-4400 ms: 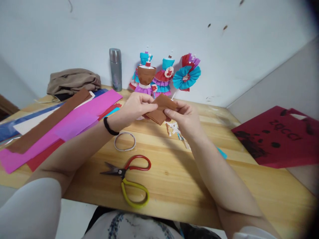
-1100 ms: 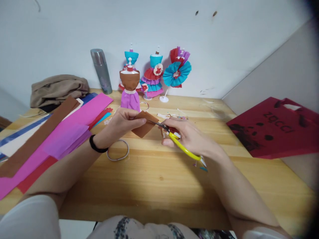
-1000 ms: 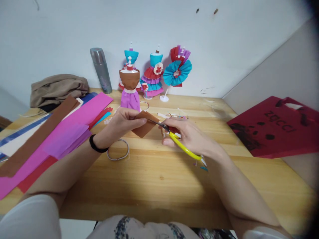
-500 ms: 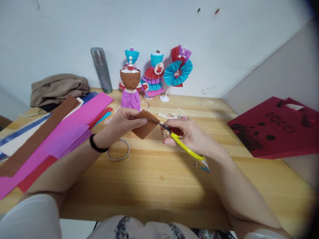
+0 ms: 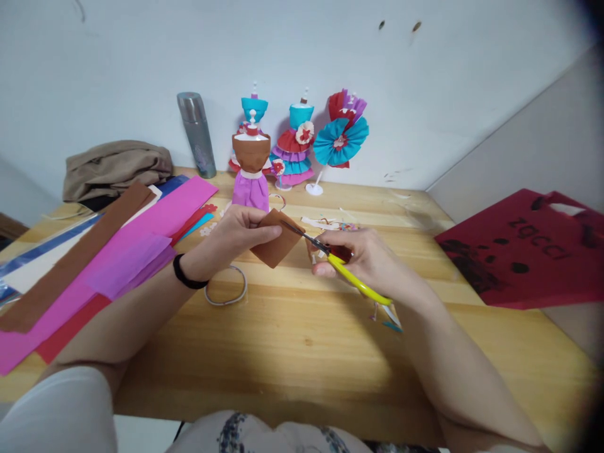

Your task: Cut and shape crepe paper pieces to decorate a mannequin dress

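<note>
Between thumb and fingers, my left hand [image 5: 240, 234] pinches a brown piece of crepe paper [image 5: 276, 248] held above the wooden table. My right hand [image 5: 361, 251] grips yellow-handled scissors [image 5: 358, 284], whose dark blades lie across the upper right part of the brown paper, tips close to my left thumb. Just behind my left hand stands a small dress form [image 5: 250, 157] with a brown paper top and a purple skirt. A light elastic ring [image 5: 226, 303] lies on the table below my left wrist.
Coloured paper strips [image 5: 155, 214] spread over the table's left side. A bunched brown cloth [image 5: 117, 167] and a grey thermos [image 5: 197, 135] stand behind them. More dressed forms [image 5: 298, 141] line the wall. Paper scraps [image 5: 337, 224] lie behind my right hand; a red bag [image 5: 523, 251] is at right.
The whole view has shifted slightly. Both hands keep their hold on the brown paper and the scissors, and the blades stay at nearly the same spot on the paper.
</note>
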The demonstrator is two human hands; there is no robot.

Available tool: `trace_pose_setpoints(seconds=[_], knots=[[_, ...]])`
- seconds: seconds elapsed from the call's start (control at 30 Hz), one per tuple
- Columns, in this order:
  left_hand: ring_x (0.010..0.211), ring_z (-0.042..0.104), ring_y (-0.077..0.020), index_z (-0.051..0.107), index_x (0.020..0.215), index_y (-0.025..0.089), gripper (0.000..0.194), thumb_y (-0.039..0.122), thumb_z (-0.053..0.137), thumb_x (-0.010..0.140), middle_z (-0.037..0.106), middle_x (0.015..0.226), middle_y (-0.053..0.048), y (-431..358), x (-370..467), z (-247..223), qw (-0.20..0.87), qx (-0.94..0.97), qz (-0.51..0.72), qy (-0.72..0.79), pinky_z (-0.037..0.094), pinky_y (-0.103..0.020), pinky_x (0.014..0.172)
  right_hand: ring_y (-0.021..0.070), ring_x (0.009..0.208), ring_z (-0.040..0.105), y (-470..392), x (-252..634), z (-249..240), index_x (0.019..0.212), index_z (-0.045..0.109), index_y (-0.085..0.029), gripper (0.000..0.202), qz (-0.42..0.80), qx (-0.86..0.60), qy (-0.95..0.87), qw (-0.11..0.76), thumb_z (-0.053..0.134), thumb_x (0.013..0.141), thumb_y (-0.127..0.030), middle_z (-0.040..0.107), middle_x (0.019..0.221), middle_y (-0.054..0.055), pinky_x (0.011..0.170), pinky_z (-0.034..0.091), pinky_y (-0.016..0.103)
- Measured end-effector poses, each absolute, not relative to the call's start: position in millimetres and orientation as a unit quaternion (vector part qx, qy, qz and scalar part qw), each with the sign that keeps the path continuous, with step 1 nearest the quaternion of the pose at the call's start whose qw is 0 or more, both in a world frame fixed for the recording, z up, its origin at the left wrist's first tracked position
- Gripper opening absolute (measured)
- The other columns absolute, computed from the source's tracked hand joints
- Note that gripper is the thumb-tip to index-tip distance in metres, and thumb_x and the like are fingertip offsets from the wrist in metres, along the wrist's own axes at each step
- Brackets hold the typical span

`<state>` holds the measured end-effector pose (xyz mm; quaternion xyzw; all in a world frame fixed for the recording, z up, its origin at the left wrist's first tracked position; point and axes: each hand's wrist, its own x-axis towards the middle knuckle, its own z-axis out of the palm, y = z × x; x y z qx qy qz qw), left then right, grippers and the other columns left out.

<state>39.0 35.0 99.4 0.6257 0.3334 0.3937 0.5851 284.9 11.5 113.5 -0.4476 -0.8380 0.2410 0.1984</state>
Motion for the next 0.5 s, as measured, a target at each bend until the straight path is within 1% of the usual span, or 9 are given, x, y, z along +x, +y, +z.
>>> trace_pose_setpoints(seconds=[0.17,0.4,0.5], knots=[[0.083,0.071,-0.0241,0.079,0.086,0.014,0.024,0.037,0.080,0.077,0.075,0.078,-0.007,35.8,39.3,96.9,0.593,0.620,0.398,0.325,0.054,-0.031,0.071,0.0134,0.059,0.034,11.5,285.6,113.1,0.073,0.064,-0.017,0.063,0.242,-0.457,-0.833,0.194,0.055,0.080,-0.078,0.039,0.060,-0.002,0.058,0.024,0.029],[0.081,0.071,-0.0229,0.078,0.082,0.013,0.027,0.039,0.080,0.076,0.075,0.078,-0.008,37.1,38.7,97.3,0.610,0.613,0.378,0.330,0.053,-0.030,0.070,0.0139,0.061,0.035,12.1,286.4,113.1,0.071,0.061,-0.017,0.059,0.253,-0.458,-0.831,0.187,0.057,0.081,-0.076,0.041,0.062,-0.002,0.058,0.026,0.029],[0.081,0.071,-0.0217,0.077,0.085,0.013,0.028,0.039,0.080,0.075,0.076,0.082,-0.008,36.5,37.1,101.0,0.628,0.611,0.359,0.321,0.053,-0.029,0.071,0.0133,0.060,0.034,13.2,287.0,111.6,0.070,0.060,-0.017,0.059,0.253,-0.453,-0.833,0.191,0.057,0.081,-0.075,0.039,0.061,-0.002,0.057,0.025,0.028]])
